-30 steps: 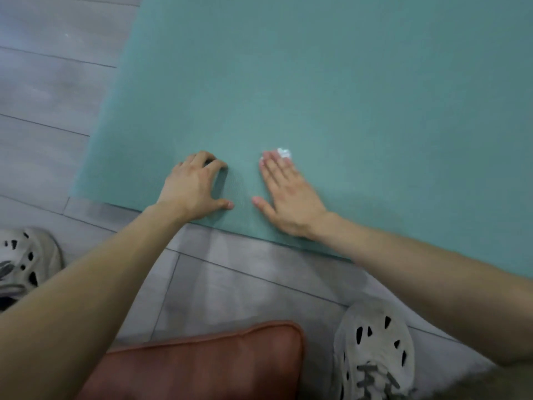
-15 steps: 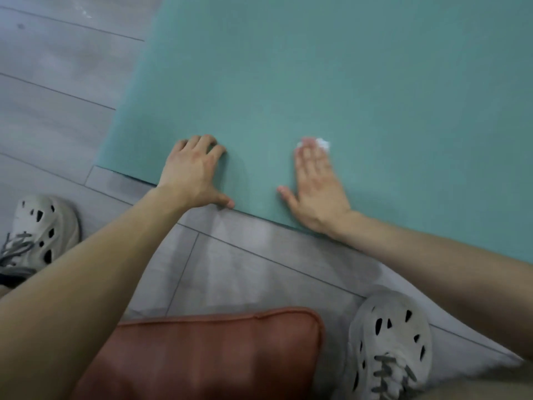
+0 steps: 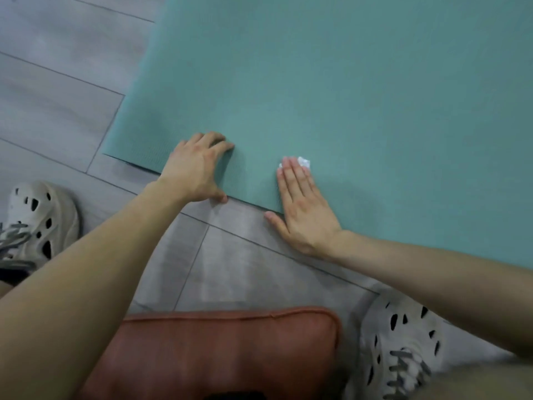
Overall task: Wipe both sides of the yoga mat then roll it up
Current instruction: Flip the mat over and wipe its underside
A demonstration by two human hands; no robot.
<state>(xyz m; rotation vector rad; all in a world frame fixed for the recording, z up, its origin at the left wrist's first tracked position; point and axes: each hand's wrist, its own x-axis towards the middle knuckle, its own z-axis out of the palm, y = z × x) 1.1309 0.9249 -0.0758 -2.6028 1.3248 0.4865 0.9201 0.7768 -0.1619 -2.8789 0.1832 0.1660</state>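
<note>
The teal yoga mat (image 3: 346, 96) lies flat on the grey plank floor and fills the upper right of the view. My left hand (image 3: 196, 171) presses on the mat close to its near left corner, fingers bent, thumb at the mat's edge. My right hand (image 3: 302, 203) lies flat across the same edge, palm heel over the floor and fingers on the mat. A small crumpled white wipe (image 3: 304, 162) peeks out from under its fingertips. The two hands are about a hand's width apart.
Grey wood floor (image 3: 57, 82) lies left of and below the mat. Two pale perforated shoes are at the left (image 3: 34, 226) and lower right (image 3: 403, 347). A rust-coloured cushion (image 3: 225, 350) sits at the bottom centre.
My right hand slid the wipe to the right, away from the left hand, then drew back toward the mat's near edge. The left hand kept its place on the mat.
</note>
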